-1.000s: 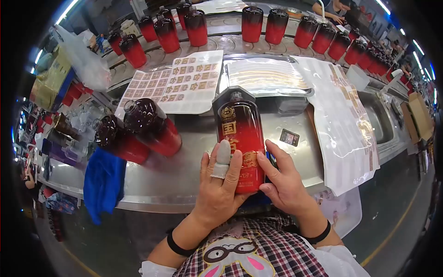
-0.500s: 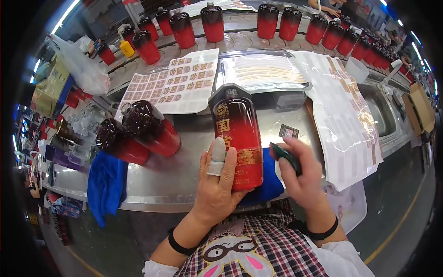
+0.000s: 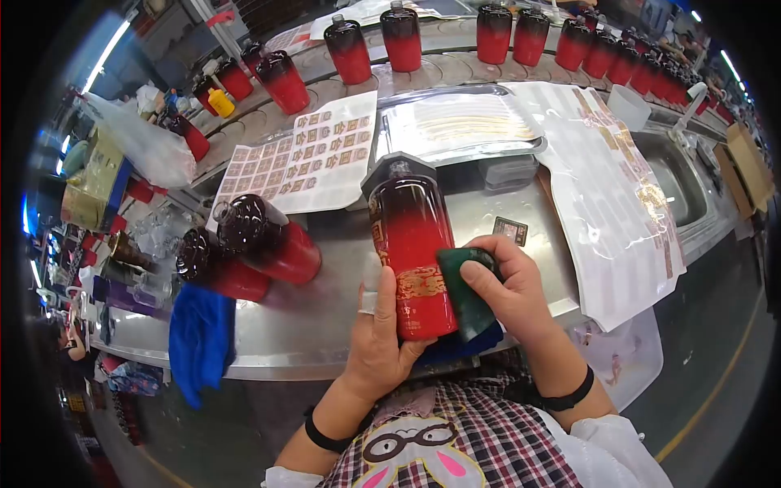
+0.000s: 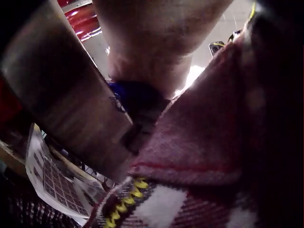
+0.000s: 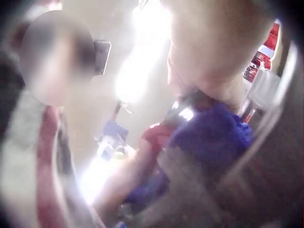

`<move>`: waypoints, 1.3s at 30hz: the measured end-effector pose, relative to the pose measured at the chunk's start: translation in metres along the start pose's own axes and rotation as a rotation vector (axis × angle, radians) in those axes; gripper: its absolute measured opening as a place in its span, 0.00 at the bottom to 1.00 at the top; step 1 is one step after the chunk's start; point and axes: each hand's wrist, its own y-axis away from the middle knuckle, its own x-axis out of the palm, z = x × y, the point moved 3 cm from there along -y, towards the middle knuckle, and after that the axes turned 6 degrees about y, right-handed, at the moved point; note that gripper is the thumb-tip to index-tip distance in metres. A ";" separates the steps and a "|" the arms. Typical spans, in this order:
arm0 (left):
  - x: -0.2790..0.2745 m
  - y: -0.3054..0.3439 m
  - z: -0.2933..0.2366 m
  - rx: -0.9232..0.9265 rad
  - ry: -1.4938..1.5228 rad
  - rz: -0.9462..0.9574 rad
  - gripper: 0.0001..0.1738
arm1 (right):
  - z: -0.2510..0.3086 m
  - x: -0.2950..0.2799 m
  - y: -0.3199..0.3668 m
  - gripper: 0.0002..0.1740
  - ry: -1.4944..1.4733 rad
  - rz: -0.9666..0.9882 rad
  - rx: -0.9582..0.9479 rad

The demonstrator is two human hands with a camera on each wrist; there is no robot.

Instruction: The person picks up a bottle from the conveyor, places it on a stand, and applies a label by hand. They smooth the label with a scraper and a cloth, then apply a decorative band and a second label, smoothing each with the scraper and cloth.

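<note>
In the head view a bottle (image 3: pixel 411 232), black at the shoulder fading to red, leans back over the bench with gold lettering and a gold band. My left hand (image 3: pixel 376 342) grips its lower left side, a pale sleeve covering one finger. On the opposite side my right hand (image 3: pixel 512 285) pinches a dark green flat pad (image 3: pixel 468 297) against the glass beside the gold band. A blue cloth (image 3: pixel 480 340) lies below the bottle, partly hidden. Both wrist views are dark or blurred; the right one shows my right hand (image 5: pixel 213 52) above the blue cloth (image 5: pixel 209 133).
Two bottles (image 3: pixel 281 244) lean at the left by a hanging blue cloth (image 3: pixel 199 342). Sticker sheets (image 3: pixel 301 154), a metal tray (image 3: pixel 460 122) and a long label sheet (image 3: pixel 606 203) lie behind. Several bottles (image 3: pixel 403 41) line the conveyor. A small dark card (image 3: pixel 510 231) lies right of the bottle.
My right hand let go of the bottle, picked up the green pad and brought it to the bottle's right side. The bottle has turned, its lettering moving left. Bottles on the conveyor shifted.
</note>
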 end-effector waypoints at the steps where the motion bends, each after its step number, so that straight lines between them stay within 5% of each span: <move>1: 0.000 0.001 0.001 0.002 -0.003 -0.002 0.53 | -0.017 -0.008 -0.002 0.13 0.108 -0.046 -0.014; 3: 0.001 0.004 0.004 -0.005 -0.006 -0.022 0.53 | -0.032 -0.020 -0.001 0.14 0.124 -0.091 0.030; 6: -0.006 -0.009 -0.032 0.206 -0.546 -0.075 0.53 | -0.016 -0.011 0.003 0.14 -0.170 -0.044 0.065; 9: -0.002 -0.018 -0.043 0.208 -0.705 0.046 0.55 | -0.001 -0.003 0.002 0.15 -0.250 -0.023 0.088; 12: -0.001 -0.018 -0.030 0.214 -0.606 0.043 0.55 | 0.004 0.007 0.002 0.17 -0.183 0.084 0.060; 14: -0.003 -0.013 -0.021 0.214 -0.498 0.007 0.54 | -0.012 -0.004 -0.001 0.18 0.081 -0.021 0.000; 17: -0.003 -0.008 -0.007 0.167 -0.334 -0.023 0.53 | -0.020 -0.012 0.004 0.19 -0.061 -0.034 0.079; 21: -0.004 -0.008 -0.007 0.199 -0.349 0.013 0.50 | 0.006 -0.016 0.009 0.20 0.434 -0.104 -0.210; 24: -0.005 -0.013 -0.014 0.256 -0.413 -0.004 0.49 | 0.015 -0.004 0.012 0.27 0.852 0.001 -0.766; 27: -0.002 -0.004 -0.004 0.091 -0.243 0.036 0.49 | 0.014 0.005 0.019 0.31 0.888 0.095 -0.729; 32: -0.005 -0.013 -0.015 0.209 -0.357 0.005 0.47 | 0.012 0.000 0.020 0.26 0.916 0.072 -0.753; 35: -0.005 -0.014 -0.018 0.222 -0.375 0.001 0.46 | 0.030 0.000 0.017 0.21 0.450 -0.037 -0.437; 39: -0.003 -0.007 -0.007 0.137 -0.260 0.016 0.49 | 0.041 0.015 0.000 0.19 0.357 0.096 -0.298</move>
